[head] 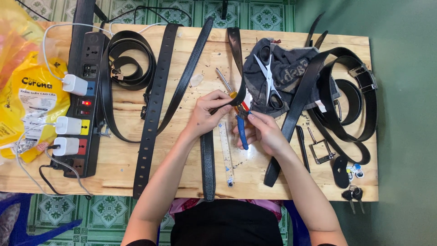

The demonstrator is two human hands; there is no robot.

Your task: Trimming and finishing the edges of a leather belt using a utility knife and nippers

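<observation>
My left hand (207,114) pinches the black belt (208,159) in its fingers. My right hand (261,132) grips blue-handled pliers (241,130) at the belt's end, above the wooden surface (182,155).

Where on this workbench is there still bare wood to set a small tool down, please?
Bare wood shows near the front edge between the power strip and the long perforated belt, and again between that belt and the left hand. The right side is crowded: coiled belts, a metal buckle, keys, and scissors lying on grey cloth.
</observation>
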